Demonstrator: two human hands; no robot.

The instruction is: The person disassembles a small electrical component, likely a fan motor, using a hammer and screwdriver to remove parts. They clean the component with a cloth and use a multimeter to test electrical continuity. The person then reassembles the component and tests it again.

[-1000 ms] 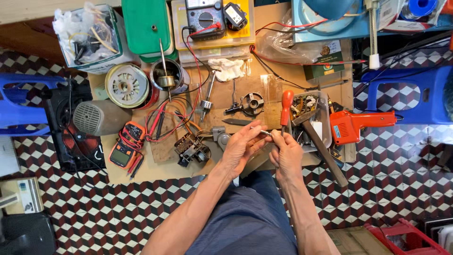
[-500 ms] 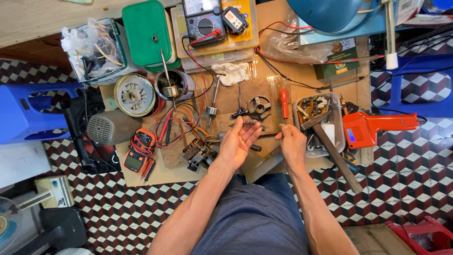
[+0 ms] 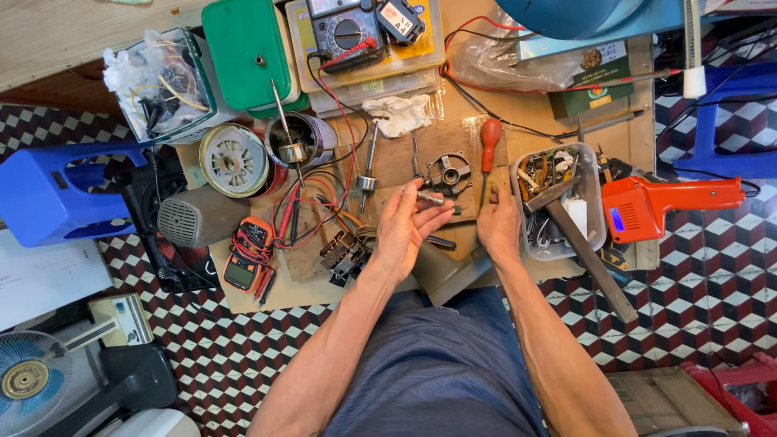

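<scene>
From up here I see a cluttered wooden counter [image 3: 615,89] over a checkered floor, and my work sits at its near edge. The step in hand, as I judge it, is handling a small metal shaft [image 3: 430,197] close to the round black bearing bracket [image 3: 449,172]; to do it well I would keep the shaft level, hold it over the board rather than the floor, and let the other hand steady things instead of crowding in. My left hand [image 3: 407,231] is turned palm-up with its grip spread, the fingertips just touching or cradling that short, smooth, silvery shaft, though the view is too coarse for me to say whether it truly rests on them. My right hand [image 3: 498,226] lies palm-down beside it, grip loosely flat on the counter and pinching nothing that I can see, right against the clear plastic tub [image 3: 595,202] of mixed hardware. Going down in size: the glossy orange heat gun [image 3: 655,206] with its boxy body; the long wooden-handled hammer [image 3: 587,247] leaning from the tub; the ribbed, disc-shaped motor rotor [image 3: 233,159], dull cast metal; the orange clamp meter [image 3: 247,255] with tangled red leads; and the red-handled screwdriver [image 3: 489,142], slim and upright above my right hand.
</scene>
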